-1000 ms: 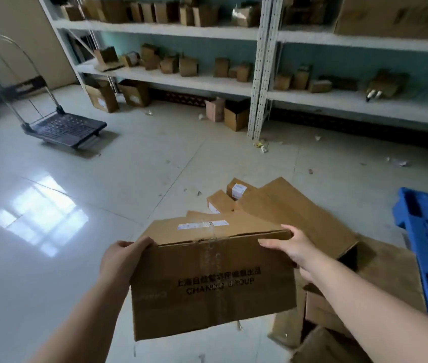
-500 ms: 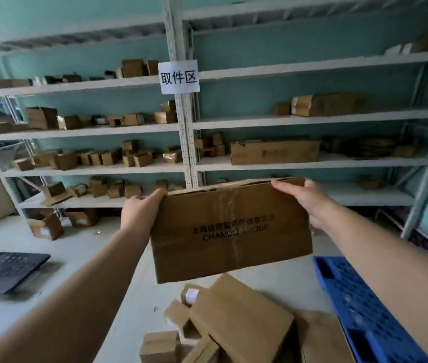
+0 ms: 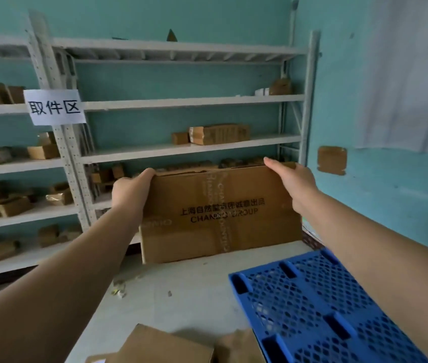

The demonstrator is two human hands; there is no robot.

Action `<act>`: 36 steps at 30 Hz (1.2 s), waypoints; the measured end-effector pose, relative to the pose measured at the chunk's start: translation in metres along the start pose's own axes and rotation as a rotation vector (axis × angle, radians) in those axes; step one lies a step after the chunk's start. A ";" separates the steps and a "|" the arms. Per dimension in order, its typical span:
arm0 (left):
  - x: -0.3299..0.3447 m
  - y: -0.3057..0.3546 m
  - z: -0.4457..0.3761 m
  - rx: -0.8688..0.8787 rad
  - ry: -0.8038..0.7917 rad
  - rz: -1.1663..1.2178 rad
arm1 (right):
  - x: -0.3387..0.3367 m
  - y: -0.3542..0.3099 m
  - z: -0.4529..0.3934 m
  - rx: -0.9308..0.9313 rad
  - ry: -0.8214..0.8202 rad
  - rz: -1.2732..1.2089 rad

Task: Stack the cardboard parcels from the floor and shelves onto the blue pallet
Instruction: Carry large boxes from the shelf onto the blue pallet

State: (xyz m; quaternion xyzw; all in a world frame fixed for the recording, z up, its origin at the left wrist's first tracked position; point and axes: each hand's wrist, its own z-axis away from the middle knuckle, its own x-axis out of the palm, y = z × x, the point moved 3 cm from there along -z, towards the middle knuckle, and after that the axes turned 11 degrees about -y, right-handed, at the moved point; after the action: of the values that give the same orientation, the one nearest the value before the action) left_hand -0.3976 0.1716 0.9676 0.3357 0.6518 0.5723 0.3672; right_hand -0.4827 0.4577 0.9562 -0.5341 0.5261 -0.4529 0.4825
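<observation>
I hold a large brown cardboard parcel [image 3: 218, 213] printed with black lettering, raised in the air in front of me. My left hand [image 3: 130, 191] grips its upper left corner and my right hand [image 3: 292, 179] grips its upper right corner. The blue plastic pallet [image 3: 323, 305] lies on the floor at the lower right, below and to the right of the parcel, with nothing on the part I see. More cardboard parcels [image 3: 165, 345] lie on the floor at the bottom edge.
White metal shelves [image 3: 189, 149] with many small cardboard boxes [image 3: 218, 134] fill the teal wall ahead and to the left. A paper sign [image 3: 54, 107] hangs on a shelf post. A teal wall [image 3: 380, 184] stands close on the right, behind the pallet.
My view has swung to the right and the parcel went with it, still lifted. The pallet now lies closer, under my right arm. The floor pile has slid to the bottom edge.
</observation>
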 end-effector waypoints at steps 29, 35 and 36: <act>0.472 -0.155 -0.007 -0.043 -1.077 -0.120 | -0.291 0.167 0.103 0.196 1.167 0.265; 0.541 -0.240 -0.005 0.020 -1.100 -0.214 | -0.327 0.273 0.091 0.210 1.111 0.093; 0.551 -0.255 -0.007 0.027 -1.114 -0.237 | -0.330 0.295 0.088 0.217 1.114 0.069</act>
State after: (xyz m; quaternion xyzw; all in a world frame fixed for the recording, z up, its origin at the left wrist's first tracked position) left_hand -0.6867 0.6101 0.6627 0.5159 0.4002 0.2556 0.7130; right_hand -0.4442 0.7968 0.6609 -0.1447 0.6686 -0.7018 0.1989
